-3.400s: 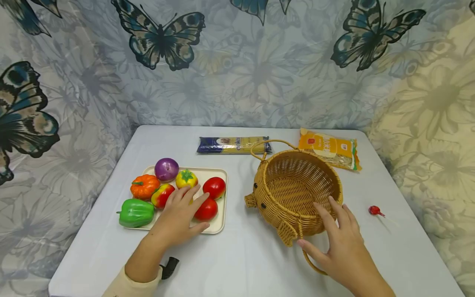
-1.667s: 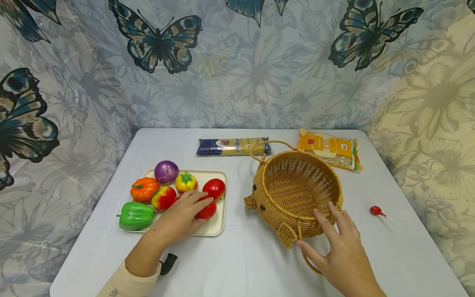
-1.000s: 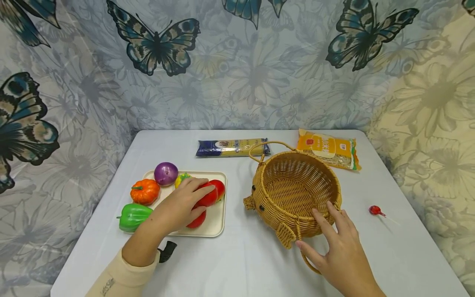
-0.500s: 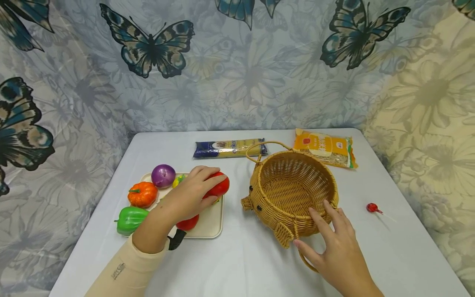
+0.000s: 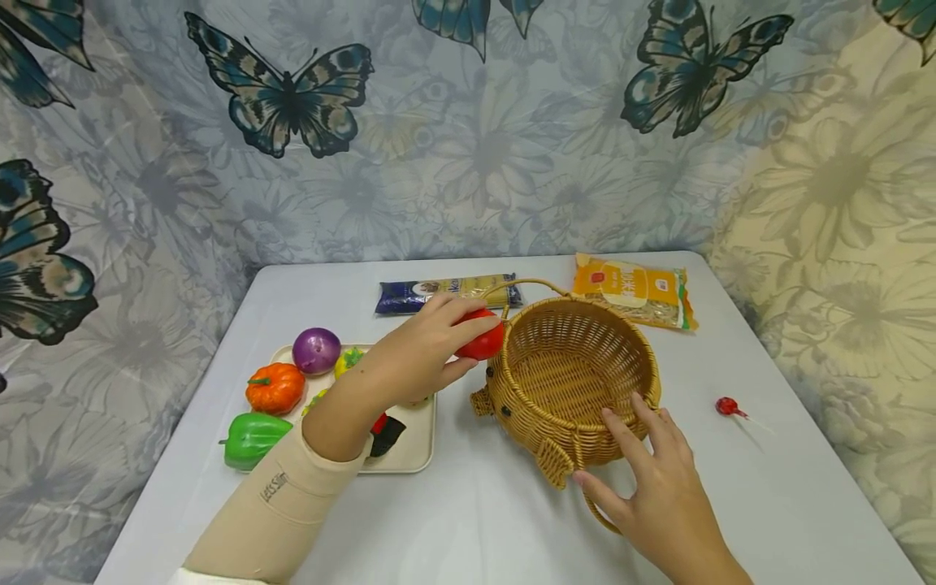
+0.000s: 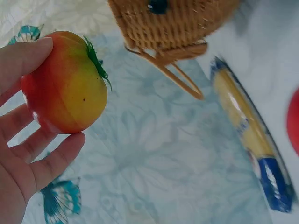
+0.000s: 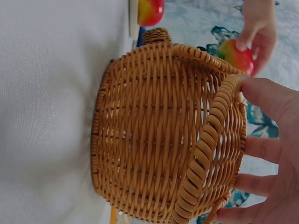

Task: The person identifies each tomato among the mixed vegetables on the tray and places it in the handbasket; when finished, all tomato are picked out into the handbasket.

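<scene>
My left hand (image 5: 417, 349) pinches a red and yellow toy tomato (image 5: 486, 335) between thumb and fingers, in the air beside the left rim of the wicker basket (image 5: 530, 410). In the left wrist view, the tomato (image 6: 70, 86) shows its green leafy top. My right hand (image 5: 661, 479) rests with spread fingers on the basket's near right rim. The right wrist view has its thumb touching the coiled handle (image 7: 201, 154). The basket has an animal face, and nothing lies inside. Below the left forearm, the cream tray (image 5: 420, 455) is partly hidden.
On and around the tray are a purple round vegetable (image 5: 317, 351), an orange pumpkin (image 5: 275, 388), a green bell pepper (image 5: 252, 439) and partly covered red and yellow pieces. Behind lie a noodle packet (image 5: 402, 297) and an orange bag (image 5: 636, 288). A red lollipop (image 5: 726, 405) lies at right.
My left hand has gripped a tomato from the tray, lifted it and carried it right to the basket's rim. The right hand has stayed on the basket. The view has shifted slightly.
</scene>
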`<control>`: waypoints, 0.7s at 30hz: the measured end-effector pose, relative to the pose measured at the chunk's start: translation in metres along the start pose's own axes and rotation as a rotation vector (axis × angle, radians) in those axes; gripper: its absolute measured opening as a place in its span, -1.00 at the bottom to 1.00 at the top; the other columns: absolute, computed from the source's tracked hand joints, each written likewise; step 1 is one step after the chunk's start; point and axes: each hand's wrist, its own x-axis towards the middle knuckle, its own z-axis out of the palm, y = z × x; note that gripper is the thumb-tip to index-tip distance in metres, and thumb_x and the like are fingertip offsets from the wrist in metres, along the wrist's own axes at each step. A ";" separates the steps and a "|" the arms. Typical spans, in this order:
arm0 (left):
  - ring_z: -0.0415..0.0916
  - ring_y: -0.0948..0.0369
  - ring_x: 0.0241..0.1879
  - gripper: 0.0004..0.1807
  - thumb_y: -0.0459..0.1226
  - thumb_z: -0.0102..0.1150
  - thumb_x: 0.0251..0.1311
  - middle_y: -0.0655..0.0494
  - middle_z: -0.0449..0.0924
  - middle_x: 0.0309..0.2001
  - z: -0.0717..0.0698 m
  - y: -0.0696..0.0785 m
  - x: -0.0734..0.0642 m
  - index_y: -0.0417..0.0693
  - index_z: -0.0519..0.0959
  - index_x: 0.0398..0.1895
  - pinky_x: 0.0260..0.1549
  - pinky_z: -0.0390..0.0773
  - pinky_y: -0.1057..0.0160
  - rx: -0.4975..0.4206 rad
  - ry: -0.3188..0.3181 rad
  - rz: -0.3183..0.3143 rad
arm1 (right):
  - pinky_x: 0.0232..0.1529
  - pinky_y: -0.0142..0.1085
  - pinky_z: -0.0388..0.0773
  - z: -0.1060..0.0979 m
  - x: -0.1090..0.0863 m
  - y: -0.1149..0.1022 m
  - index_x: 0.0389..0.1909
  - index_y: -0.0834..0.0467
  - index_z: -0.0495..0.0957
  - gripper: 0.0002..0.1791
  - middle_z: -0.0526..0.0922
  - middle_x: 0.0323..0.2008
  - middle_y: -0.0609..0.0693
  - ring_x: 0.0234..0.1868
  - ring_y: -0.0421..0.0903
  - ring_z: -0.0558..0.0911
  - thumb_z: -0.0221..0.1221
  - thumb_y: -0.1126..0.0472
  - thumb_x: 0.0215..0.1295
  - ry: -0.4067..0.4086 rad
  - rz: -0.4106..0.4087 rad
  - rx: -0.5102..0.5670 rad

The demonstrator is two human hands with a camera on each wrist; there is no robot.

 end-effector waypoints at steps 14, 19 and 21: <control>0.32 0.02 0.34 -0.44 -0.21 0.40 0.28 0.01 0.45 0.35 0.011 0.018 0.043 0.07 0.52 0.35 0.20 0.58 0.12 -0.004 -0.114 0.104 | 0.07 0.55 0.35 -0.001 -0.001 0.001 0.28 0.13 0.56 -0.08 0.33 0.42 0.37 0.32 0.62 0.30 0.62 -0.06 -0.19 0.034 -0.028 -0.010; 0.30 0.05 0.35 -0.41 -0.17 0.34 0.33 0.05 0.41 0.39 0.020 0.021 0.054 0.11 0.47 0.42 0.20 0.58 0.13 -0.053 -0.234 0.098 | 0.08 0.54 0.34 0.000 -0.002 0.002 0.29 0.11 0.56 -0.09 0.34 0.42 0.37 0.31 0.63 0.30 0.62 -0.06 -0.19 0.056 -0.045 0.004; 0.30 0.05 0.35 -0.41 -0.16 0.33 0.34 0.05 0.40 0.40 0.025 0.022 0.059 0.12 0.45 0.43 0.21 0.57 0.13 -0.056 -0.276 0.098 | 0.08 0.53 0.34 0.000 -0.002 0.002 0.29 0.11 0.56 -0.09 0.34 0.42 0.37 0.31 0.63 0.30 0.61 -0.06 -0.18 0.058 -0.047 0.007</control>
